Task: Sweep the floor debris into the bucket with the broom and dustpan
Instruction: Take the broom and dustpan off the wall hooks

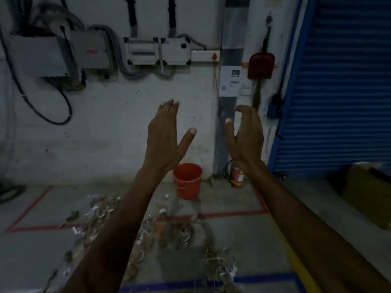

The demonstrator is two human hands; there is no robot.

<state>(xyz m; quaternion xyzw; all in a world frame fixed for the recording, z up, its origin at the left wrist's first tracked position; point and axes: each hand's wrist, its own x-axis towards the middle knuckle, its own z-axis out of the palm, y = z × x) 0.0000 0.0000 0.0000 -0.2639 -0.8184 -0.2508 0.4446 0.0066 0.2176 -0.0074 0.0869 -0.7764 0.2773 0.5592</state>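
I hold my left hand (165, 136) spread flat and my right hand (245, 136) loosely curled, both empty. The bucket (187, 181) stands far beyond the debris (169, 231) on the floor (243, 233).

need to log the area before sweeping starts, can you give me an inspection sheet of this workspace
surface: concrete floor marked with red, blue and yellow tape lines
job's things: debris scattered on the floor; orange bucket upright by the wall; red dustpan hanging on the wall; broom not clearly seen
clutter: fire extinguisher beside the bucket; yellowish box at right
hands: left hand and right hand raised, fingers relaxed, holding nothing
cables: black cable looping below the electrical boxes
surroundings: white wall, blue roller shutter at right
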